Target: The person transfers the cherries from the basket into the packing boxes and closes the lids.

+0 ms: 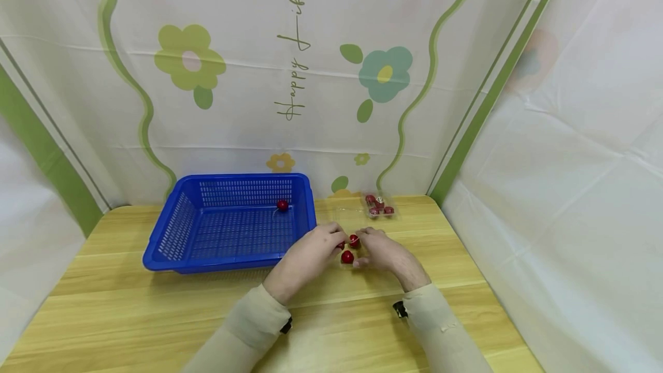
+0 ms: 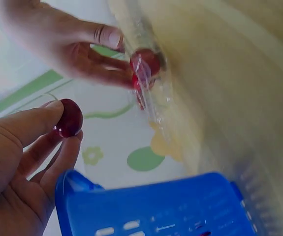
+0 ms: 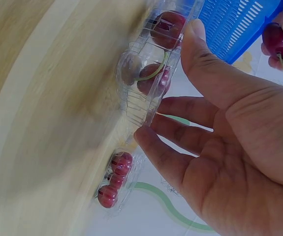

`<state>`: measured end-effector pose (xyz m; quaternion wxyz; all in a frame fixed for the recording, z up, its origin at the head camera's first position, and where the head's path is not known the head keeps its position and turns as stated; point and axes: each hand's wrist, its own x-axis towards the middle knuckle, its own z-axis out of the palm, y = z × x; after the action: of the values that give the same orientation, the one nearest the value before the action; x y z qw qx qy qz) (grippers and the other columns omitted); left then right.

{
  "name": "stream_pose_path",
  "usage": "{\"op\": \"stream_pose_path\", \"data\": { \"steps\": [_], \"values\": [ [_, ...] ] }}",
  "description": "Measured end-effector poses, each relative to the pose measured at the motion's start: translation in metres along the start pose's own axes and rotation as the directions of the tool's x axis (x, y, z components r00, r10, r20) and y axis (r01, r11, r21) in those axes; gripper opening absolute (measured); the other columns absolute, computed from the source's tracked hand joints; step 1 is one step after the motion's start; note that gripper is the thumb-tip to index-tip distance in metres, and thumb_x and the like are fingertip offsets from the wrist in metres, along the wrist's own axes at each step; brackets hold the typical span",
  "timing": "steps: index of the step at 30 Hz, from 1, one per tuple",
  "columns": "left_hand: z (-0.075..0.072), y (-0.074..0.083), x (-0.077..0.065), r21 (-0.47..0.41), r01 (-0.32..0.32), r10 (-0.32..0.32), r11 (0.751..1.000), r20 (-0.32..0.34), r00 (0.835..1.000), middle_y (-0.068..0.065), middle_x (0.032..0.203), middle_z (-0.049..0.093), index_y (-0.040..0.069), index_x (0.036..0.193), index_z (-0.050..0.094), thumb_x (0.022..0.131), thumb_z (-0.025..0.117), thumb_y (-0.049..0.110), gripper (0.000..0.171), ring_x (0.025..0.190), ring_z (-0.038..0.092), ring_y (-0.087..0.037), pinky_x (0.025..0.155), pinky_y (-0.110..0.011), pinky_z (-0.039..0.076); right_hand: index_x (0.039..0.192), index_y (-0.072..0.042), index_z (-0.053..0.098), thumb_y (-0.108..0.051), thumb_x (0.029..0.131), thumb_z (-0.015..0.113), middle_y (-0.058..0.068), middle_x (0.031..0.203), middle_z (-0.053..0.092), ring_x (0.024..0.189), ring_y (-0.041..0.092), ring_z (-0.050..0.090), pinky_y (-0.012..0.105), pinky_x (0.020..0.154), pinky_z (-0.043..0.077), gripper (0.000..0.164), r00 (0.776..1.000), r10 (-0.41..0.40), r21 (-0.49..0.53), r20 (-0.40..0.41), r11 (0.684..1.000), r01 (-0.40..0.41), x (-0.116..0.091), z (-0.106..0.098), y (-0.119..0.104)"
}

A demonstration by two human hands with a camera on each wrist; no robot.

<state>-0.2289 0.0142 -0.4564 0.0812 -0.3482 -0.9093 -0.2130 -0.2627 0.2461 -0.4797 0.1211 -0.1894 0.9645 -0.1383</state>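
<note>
My left hand pinches a dark red cherry by thumb and fingertips, its thin green stem sticking out. It is above the left side of an open clear plastic box. Inside that box lie a cherry near the front and another cherry behind it, one with a stem. At the right side of the box, my right hand holds it, thumb at the near end and fingertips at the far end. The palm faces the box.
A blue plastic basket stands to the left, with one stemmed cherry at its back right. Behind the box to the right, another clear box contains several cherries. A printed curtain hangs behind the wooden table.
</note>
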Motion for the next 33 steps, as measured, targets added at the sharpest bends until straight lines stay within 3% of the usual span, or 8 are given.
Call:
{"op": "stream_pose_path", "data": {
  "steps": [5,10,15,18,23,33],
  "values": [
    [0.008,0.007,0.0,0.067,0.009,-0.009,0.998,0.009,1.0,-0.006,0.132,0.081,0.011,0.133,0.085,0.109,0.081,0.002,0.025,0.125,0.079,-0.027,0.109,-0.038,0.071,0.164,0.01,0.058,-0.029,0.101,0.095,0.032,0.171,0.059,0.158,0.054,0.059,0.065,0.136,0.051,0.083,1.0,-0.003,0.01,0.001,1.0,0.003,0.001,0.0,0.0],
    [0.016,0.012,0.004,0.194,0.015,-0.026,0.981,0.057,0.998,-0.006,0.136,0.08,0.014,0.135,0.085,0.105,0.084,-0.002,0.034,0.128,0.077,-0.027,0.109,-0.037,0.071,0.165,0.011,0.057,-0.028,0.101,0.094,0.034,0.172,0.058,0.159,0.055,0.058,0.066,0.136,0.049,0.084,1.0,-0.003,0.015,0.003,1.0,0.003,0.002,0.001,0.001],
    [0.028,0.018,0.006,0.388,0.004,-0.043,0.922,0.091,0.995,-0.004,0.137,0.079,0.017,0.135,0.085,0.107,0.083,0.003,0.031,0.123,0.077,-0.024,0.103,-0.032,0.072,0.164,0.011,0.058,-0.028,0.102,0.094,0.033,0.171,0.058,0.159,0.055,0.058,0.065,0.136,0.05,0.082,1.0,-0.006,0.007,0.003,1.0,0.006,0.002,0.001,0.001],
    [0.035,0.021,0.006,0.459,0.006,-0.058,0.889,0.099,0.993,-0.002,0.136,0.079,0.018,0.134,0.085,0.108,0.084,0.008,0.028,0.12,0.077,-0.021,0.099,-0.029,0.072,0.164,0.01,0.059,-0.028,0.102,0.094,0.033,0.171,0.058,0.158,0.055,0.058,0.065,0.136,0.05,0.081,1.0,-0.006,0.002,0.004,1.0,0.006,0.002,0.001,0.001],
    [0.045,0.026,0.009,0.47,0.04,-0.098,0.882,0.099,0.99,-0.001,0.134,0.081,0.018,0.131,0.086,0.109,0.084,0.009,0.025,0.115,0.077,-0.019,0.096,-0.027,0.072,0.164,0.01,0.059,-0.027,0.103,0.094,0.033,0.171,0.059,0.158,0.056,0.058,0.066,0.135,0.051,0.08,1.0,-0.013,-0.001,0.002,1.0,0.013,0.001,0.001,0.001],
    [0.057,0.024,0.02,0.398,0.133,-0.179,0.907,0.08,0.981,-0.006,0.141,0.08,0.014,0.138,0.084,0.111,0.079,0.005,0.028,0.122,0.078,-0.023,0.093,-0.032,0.074,0.164,0.01,0.059,-0.028,0.103,0.094,0.034,0.17,0.06,0.156,0.056,0.06,0.066,0.134,0.052,0.08,1.0,-0.026,-0.004,0.001,1.0,0.026,0.001,0.002,0.001]
  ]
}}
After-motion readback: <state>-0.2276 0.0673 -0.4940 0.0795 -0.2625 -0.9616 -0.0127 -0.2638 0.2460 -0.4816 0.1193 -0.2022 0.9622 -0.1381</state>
